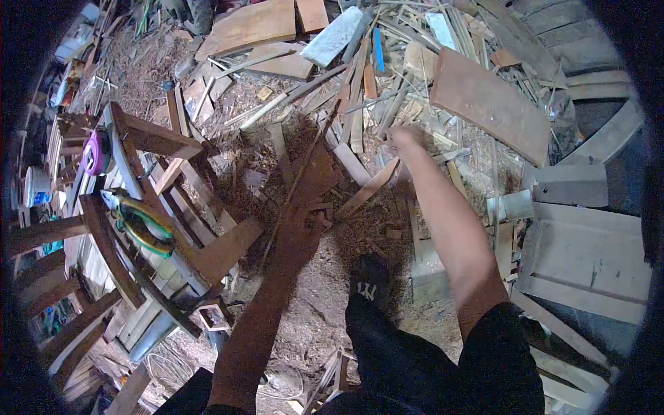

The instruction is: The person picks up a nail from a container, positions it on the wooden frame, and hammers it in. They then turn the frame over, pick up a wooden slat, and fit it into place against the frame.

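Note:
My left hand [304, 225] is low over the sawdust-covered floor, its fingers closed around the near end of a short wooden strip [370, 188]. The strip slants up to the right, toward my other hand. My right hand [407, 140] is closed, slightly blurred, just beyond the strip's far end; what its fingers hold cannot be made out. Close by my left hand, a long thin dark stick [297, 181] runs diagonally beside a brown board [322, 171]. My foot in a dark shoe [370, 277] stands just nearer to me.
On the left, a wooden chair-like frame [155, 135] carries pliers with green and yellow handles [146, 225] and a purple tape measure [95, 153]. Scrap wood [401, 76] and a large board [491, 104] lie ahead. Wooden panels [588, 252] stand at right.

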`<state>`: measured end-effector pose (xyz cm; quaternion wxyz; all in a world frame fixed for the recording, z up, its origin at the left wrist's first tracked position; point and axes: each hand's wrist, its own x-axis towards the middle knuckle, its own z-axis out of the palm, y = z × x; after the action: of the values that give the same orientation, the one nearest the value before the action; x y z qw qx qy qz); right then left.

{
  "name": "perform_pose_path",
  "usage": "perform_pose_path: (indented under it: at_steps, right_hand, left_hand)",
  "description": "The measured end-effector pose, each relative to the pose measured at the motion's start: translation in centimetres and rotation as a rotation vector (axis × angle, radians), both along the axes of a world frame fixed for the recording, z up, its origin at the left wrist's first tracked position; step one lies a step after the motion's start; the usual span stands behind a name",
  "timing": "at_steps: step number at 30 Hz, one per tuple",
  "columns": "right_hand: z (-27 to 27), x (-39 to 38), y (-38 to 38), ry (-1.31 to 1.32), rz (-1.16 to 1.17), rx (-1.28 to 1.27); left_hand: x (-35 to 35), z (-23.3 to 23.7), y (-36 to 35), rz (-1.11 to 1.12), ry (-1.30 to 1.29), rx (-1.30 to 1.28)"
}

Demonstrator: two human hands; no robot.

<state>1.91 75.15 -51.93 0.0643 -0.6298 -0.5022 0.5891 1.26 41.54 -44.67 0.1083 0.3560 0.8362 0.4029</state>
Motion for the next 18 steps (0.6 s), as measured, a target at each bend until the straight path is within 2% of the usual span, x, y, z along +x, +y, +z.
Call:
perform_pose_path:
  at_steps: [2, 3, 5, 6, 8, 9, 11, 13, 16, 18]
  right_hand:
    - [-4.6, 1.5, 2.7, -0.039, 0.246, 0.070]
    - [-6.3, 1.8, 3.2, -0.030, 0.246, 0.080]
    - [-8.7, 1.1, 3.8, -0.185, 0.302, 0.256]
    - [-7.9, 0.3, 3.2, -0.174, 0.309, 0.255]
    - [-3.8, 0.2, 0.0, -0.322, 0.310, 0.570]
    - [-0.6, -0.6, -1.4, -0.435, 0.279, 0.467]
    - [-0.9, -1.4, -1.7, -0.436, 0.291, 0.431]
    - [-0.7, -1.3, -2.1, -0.449, 0.316, 0.400]
    - [-0.7, 0.9, -2.3, -0.371, 0.337, 0.425]
    - [-1.1, 3.5, -1.4, 0.192, 0.188, 0.064]
  left_hand:
    - [0.1, 2.4, 0.5, -0.041, -0.076, 0.025]
    - [0.0, 3.3, 0.6, -0.090, -0.151, 0.037]
    - [0.7, 3.0, -0.1, -0.091, -0.101, 0.096]
    - [1.1, 2.4, -0.7, -0.086, -0.072, 0.144]
    - [1.8, 0.9, -2.0, -0.145, -0.124, 0.019]
    - [1.6, 0.3, -2.3, -0.217, -0.162, -0.087]
    - [2.0, -0.2, -3.3, -0.199, -0.176, -0.098]
    - [2.0, 1.7, -3.3, -0.171, -0.205, -0.100]
    - [1.5, 4.8, -3.6, -0.109, -0.220, -0.084]
    - [0.9, 6.0, -3.5, -0.168, -0.224, 0.035]
